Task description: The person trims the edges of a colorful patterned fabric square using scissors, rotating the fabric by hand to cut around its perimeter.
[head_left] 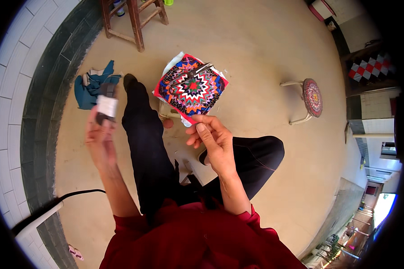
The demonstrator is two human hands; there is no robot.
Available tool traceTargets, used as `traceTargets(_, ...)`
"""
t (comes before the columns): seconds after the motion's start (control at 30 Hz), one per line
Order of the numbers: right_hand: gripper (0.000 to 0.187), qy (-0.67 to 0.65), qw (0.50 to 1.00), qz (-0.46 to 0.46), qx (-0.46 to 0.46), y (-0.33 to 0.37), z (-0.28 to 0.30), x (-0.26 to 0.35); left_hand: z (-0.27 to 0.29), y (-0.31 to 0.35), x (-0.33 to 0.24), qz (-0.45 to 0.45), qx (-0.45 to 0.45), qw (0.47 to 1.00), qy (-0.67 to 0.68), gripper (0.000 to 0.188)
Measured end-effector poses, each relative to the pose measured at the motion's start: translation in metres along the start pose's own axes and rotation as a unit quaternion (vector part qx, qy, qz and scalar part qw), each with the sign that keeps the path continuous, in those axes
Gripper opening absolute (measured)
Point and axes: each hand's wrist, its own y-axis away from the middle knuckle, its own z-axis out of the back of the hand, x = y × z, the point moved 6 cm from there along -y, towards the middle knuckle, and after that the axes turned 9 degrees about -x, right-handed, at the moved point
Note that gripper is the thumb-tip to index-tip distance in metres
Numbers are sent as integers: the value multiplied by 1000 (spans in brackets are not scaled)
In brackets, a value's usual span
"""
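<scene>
A multicoloured patterned cloth [204, 92], bordered in red, is seen at upper centre of the frame, with dark scissors [191, 76] laid across it. It is judged light, soft and easily creased, best gripped by its edges. At its lower corner the right hand [217, 144] is held, thumb and forefinger drawn close; whether anything is pinched cannot be told. A blurred dark-and-white object [107, 106] is clasped by the left hand [101, 140]. The tan floor [256, 80] is flanked by a tiled wall [8, 92], at left.
</scene>
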Motion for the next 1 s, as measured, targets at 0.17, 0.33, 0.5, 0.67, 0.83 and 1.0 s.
traceTargets(0.17, 22, 108, 989, -100, -13, -7, 35, -53, 204, -78, 132, 71, -278, 957, -32, 35)
traceTargets(0.33, 19, 138, 976, -168, -27, -4, 54, -106, 337, 5, 287, 347, -380, 853, -91, 20)
traceTargets(0.5, 16, 191, 969, -152, -44, -36, 47, -110, 361, 52, 319, 433, -368, 809, -149, 22)
traceTargets(0.67, 12, 237, 969, -39, -51, -123, 3, -111, 369, 52, 322, 454, -329, 798, -221, 25)
traceTargets(0.83, 30, 387, 911, -44, -135, -191, -19, -127, 368, -6, 276, 262, -228, 736, -581, 28)
traceTargets(1.0, 51, 597, 772, -119, -184, -218, -16, -141, 225, -113, 185, 78, -216, 927, -297, 33)
